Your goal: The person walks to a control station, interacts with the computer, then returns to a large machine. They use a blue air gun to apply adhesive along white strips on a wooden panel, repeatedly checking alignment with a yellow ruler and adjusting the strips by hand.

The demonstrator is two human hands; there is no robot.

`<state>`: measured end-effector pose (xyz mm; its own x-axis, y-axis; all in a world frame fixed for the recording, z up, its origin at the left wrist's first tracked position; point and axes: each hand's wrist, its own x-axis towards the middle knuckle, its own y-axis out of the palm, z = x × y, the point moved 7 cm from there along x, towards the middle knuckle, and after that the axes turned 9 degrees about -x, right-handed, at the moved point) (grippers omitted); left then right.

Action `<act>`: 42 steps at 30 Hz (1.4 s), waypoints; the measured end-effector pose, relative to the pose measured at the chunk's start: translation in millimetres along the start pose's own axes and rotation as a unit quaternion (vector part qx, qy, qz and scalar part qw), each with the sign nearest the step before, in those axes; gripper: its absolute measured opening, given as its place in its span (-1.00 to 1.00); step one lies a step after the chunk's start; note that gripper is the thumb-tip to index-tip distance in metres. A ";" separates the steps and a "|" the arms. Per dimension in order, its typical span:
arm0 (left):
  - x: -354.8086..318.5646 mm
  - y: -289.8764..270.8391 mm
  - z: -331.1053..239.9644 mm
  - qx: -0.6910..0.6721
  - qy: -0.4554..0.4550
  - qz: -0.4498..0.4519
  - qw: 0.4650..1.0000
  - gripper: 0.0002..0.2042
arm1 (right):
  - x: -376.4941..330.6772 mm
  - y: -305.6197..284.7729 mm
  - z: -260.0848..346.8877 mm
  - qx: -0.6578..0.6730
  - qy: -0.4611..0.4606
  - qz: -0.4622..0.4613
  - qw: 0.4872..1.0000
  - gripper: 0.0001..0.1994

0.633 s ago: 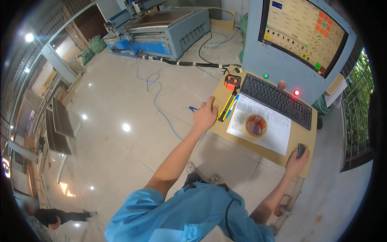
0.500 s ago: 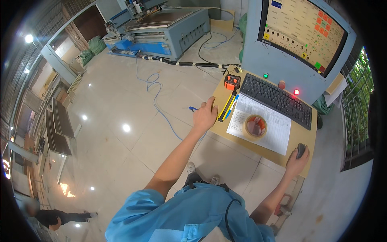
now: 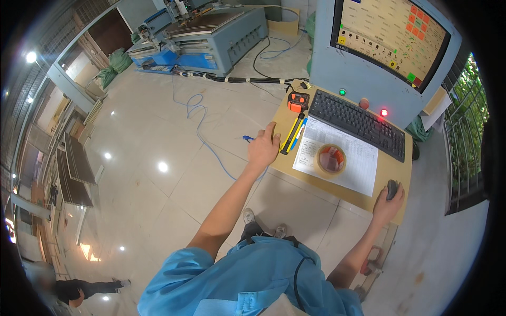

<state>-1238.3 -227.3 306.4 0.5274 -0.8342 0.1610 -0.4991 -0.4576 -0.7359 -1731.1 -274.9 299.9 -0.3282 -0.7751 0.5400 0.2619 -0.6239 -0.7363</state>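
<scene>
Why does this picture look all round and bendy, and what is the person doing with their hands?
The picture comes from a small camera worn on a person's head, looking down. Its wide lens bends straight lines, so everything curves near the edge. The arms coming up from the bottom belong to that person, who wears a blue shirt.

They stand at a wooden desk in front of a big screen set in a blue cabinet. On the desk lie a black keyboard, a sheet of paper with a roll of tape on top, some pens and an orange and black tape measure.

The left hand rests flat on the desk's left edge, holding nothing. The right hand is wrapped over a dark mouse.

Farther back on the shiny floor stands a large blue machine with cables running from it.
</scene>
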 end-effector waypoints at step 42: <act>-411.7 80.5 -162.7 -0.163 0.316 0.758 0.547 -0.50 | 29.3 14.2 -45.0 0.131 0.112 0.005 0.985 -0.37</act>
<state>-1607.4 29.2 287.9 -0.9537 -0.2248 -0.1998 -0.1851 0.9623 -0.1992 -1777.9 -302.0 286.9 -0.5090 -0.7580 0.4077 0.4825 -0.6436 -0.5942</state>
